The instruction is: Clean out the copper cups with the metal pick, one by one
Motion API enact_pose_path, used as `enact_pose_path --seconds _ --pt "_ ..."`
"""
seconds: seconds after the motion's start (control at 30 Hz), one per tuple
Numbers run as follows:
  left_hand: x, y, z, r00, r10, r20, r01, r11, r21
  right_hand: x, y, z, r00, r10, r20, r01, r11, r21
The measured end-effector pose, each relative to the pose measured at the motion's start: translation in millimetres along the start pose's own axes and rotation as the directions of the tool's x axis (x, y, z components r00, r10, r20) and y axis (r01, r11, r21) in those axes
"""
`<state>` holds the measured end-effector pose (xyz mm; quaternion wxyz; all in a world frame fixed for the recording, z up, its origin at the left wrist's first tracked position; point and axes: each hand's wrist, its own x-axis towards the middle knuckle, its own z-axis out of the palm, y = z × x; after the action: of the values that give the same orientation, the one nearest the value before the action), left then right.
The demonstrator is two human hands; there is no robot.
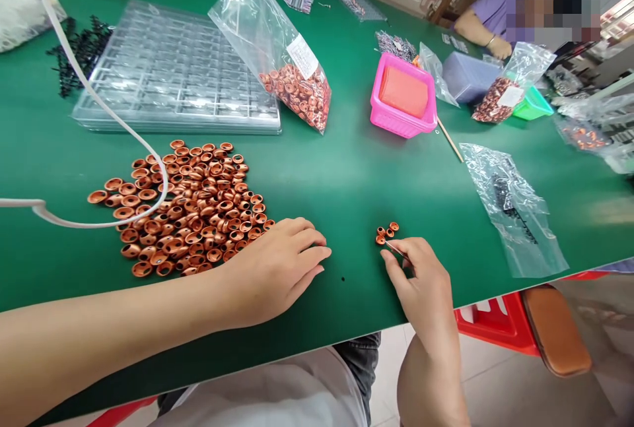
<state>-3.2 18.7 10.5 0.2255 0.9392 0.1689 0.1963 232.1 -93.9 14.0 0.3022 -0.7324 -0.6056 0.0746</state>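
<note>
A wide heap of small copper-coloured metal cups with holes [193, 216] lies on the green table. My left hand [277, 268] rests palm down at the heap's right edge, fingers stretched out, with nothing visible in them. Between the thumb and fingers of my right hand [421, 282] is a thin pointed metal tool [396, 250]; its exact kind is not clear. Its tip reaches a small cluster of copper cups [380, 239]. A tiny black piece [343, 279] lies on the table between my hands.
Stacked clear plastic trays [168, 70] and a bag of copper cups [302, 94] stand behind the heap. A pink basket [403, 125] holds an orange-red block. At right lies a clear bag with black parts [515, 216]. A white cord [99, 100] crosses the left side. Co-workers sit opposite.
</note>
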Motion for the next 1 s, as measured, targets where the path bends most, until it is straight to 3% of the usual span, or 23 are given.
enact_pose_path --seconds 0.27,0.4,0.5,0.73,1.0 --pt "-1 0 0.1 0.999 0.015 -0.037 -0.017 0.998 -0.058 6 -1 15 0.992 -0.130 0.001 0.129 0.986 -0.104" --pt "-3 5 -0.3 0.998 0.055 -0.015 -0.056 0.989 -0.140 -10 -22 18 0.966 -0.245 0.081 0.244 0.970 0.027" --pt "-4 8 -0.8 0.997 0.076 0.004 -0.072 0.968 -0.242 -22 -36 25 0.946 -0.320 0.055 0.312 0.942 0.121" --pt "2 8 -8.9 0.995 -0.026 0.094 0.068 0.875 -0.480 -30 -41 38 0.927 -0.375 0.003 0.364 0.902 0.233" --pt "4 -1 -14.0 0.958 -0.040 0.283 0.200 0.799 -0.567 -33 -43 38 0.917 -0.384 0.110 0.330 0.884 0.331"
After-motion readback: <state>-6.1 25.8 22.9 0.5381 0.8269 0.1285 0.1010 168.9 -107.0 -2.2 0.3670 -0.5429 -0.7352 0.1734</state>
